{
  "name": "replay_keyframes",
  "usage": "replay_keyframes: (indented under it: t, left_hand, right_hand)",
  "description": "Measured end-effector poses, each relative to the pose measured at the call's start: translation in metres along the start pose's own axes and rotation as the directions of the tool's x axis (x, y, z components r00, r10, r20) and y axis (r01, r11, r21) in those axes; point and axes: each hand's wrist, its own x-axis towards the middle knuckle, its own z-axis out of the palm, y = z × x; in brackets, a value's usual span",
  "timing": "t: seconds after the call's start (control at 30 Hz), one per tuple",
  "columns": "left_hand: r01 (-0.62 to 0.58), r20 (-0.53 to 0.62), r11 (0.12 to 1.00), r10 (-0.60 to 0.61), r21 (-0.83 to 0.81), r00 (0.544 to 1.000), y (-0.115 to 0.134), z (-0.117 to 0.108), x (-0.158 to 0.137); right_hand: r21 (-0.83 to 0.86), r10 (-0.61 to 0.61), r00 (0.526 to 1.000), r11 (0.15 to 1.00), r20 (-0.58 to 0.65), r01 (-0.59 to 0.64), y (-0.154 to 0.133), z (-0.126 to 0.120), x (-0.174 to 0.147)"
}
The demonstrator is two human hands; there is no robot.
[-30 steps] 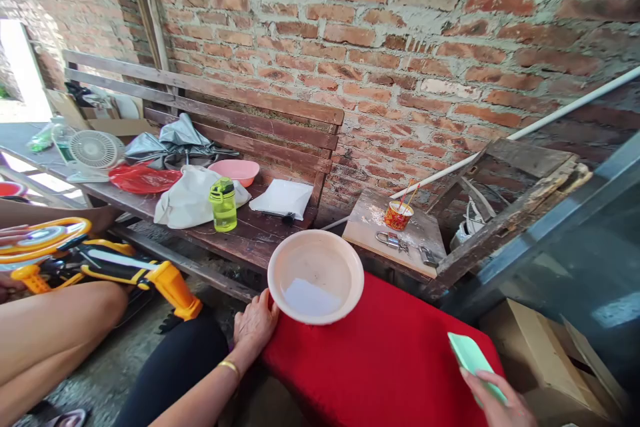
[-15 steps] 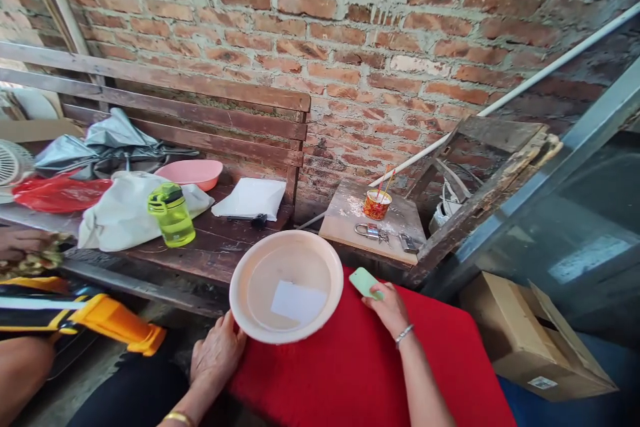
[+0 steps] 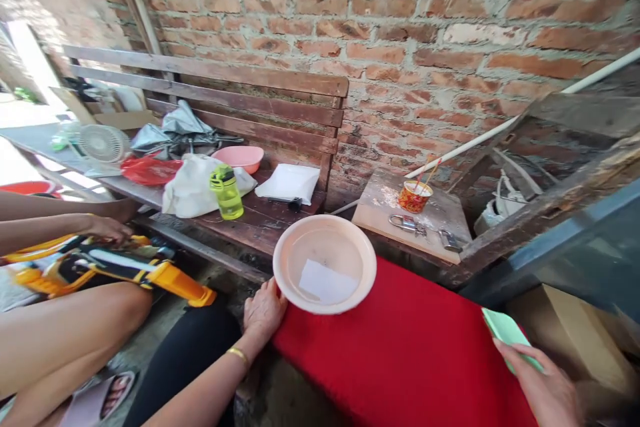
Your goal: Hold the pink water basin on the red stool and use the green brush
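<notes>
Fingers, right (image 3: 517,361), clasping green slab (image 3: 503,324), left fingers (image 3: 274,289) perhaps touching basin (image 3: 325,308)

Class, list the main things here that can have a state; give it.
Large basin: upright, apparently holding water
Left hand: against or beside it
Right hand: holding a green object
Green bottle: standing, lid on
Pink basin: upright
Patterned cup: upright, sticks inside
Padlock: lying down, locking unclear
Fan: upright, running unclear

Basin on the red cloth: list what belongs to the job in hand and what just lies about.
Apparently in the job:
mint-green object, in right hand
basin, by left hand
red cloth

Lying about:
green bottle
padlocks
patterned cup
pink bowl
fan
</notes>
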Motion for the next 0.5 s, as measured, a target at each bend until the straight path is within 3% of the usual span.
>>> replay_keyframes:
  t: [0.07,0.2,0.3,0.4,0.5]
  left_hand:
    - [0.007,-0.009,1.000,-0.007,-0.008,1.000,0.001,-0.001,-0.001]
    - [0.008,-0.024,0.999,-0.009,-0.035,1.000,0.002,0.000,-0.001]
    - [-0.004,-0.029,0.999,0.003,-0.044,1.000,0.001,-0.001,0.000]
    - [-0.007,-0.032,0.998,0.005,-0.058,0.999,0.001,-0.002,-0.001]
    - [-0.008,-0.038,0.998,0.006,-0.068,0.999,0.002,-0.003,-0.002]
  right_hand:
    - [0.057,-0.081,0.991,0.996,0.109,0.075,-0.036,0.036,-0.027]
    - [0.177,-0.301,0.912,0.949,0.279,0.260,-0.110,0.108,-0.082]
    - [0.177,-0.352,0.877,0.935,0.327,0.309,-0.137,0.141,-0.100]
    - [0.130,-0.334,0.877,0.943,0.346,0.308,-0.134,0.139,-0.092]
    - [0.071,-0.239,0.918,0.971,0.316,0.228,-0.104,0.103,-0.066]
